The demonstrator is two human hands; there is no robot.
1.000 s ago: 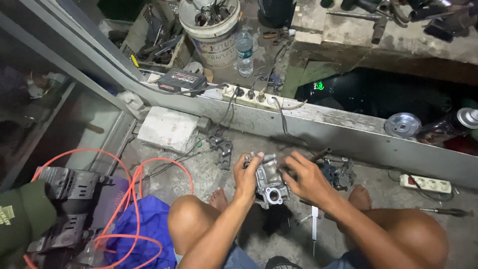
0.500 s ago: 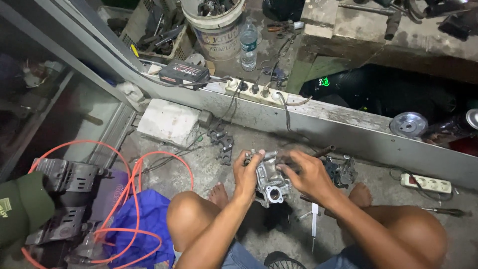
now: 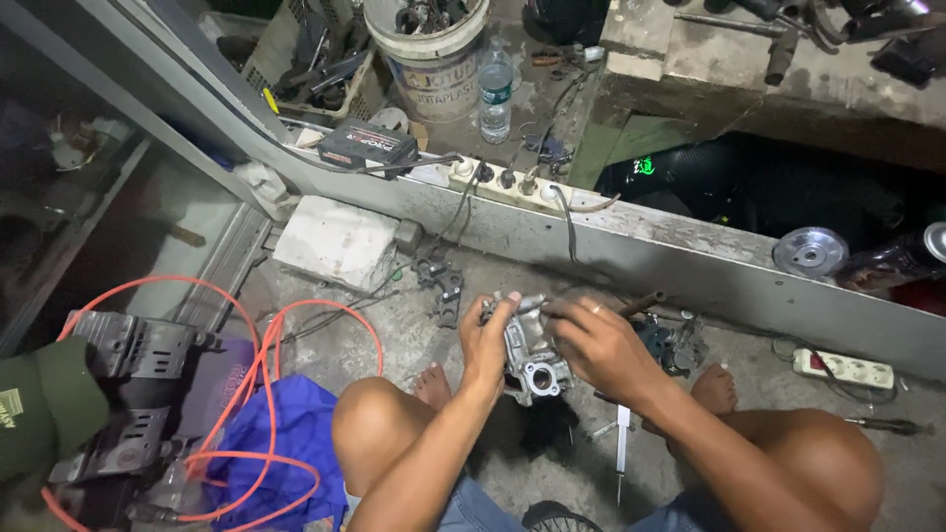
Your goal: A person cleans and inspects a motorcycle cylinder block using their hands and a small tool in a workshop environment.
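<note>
At the frame centre, the left hand (image 3: 488, 340) and the right hand (image 3: 601, 345) both grasp a grey metal engine part (image 3: 532, 360) above the concrete floor (image 3: 394, 340). An orange hose (image 3: 296, 394) loops at lower left, and a white power strip (image 3: 503, 182) lies on the ledge above.

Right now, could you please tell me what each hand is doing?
Left hand: closed on the metal casting, gripping its left side.
Right hand: closed on the casting's upper right, fingers curled over it.
</note>
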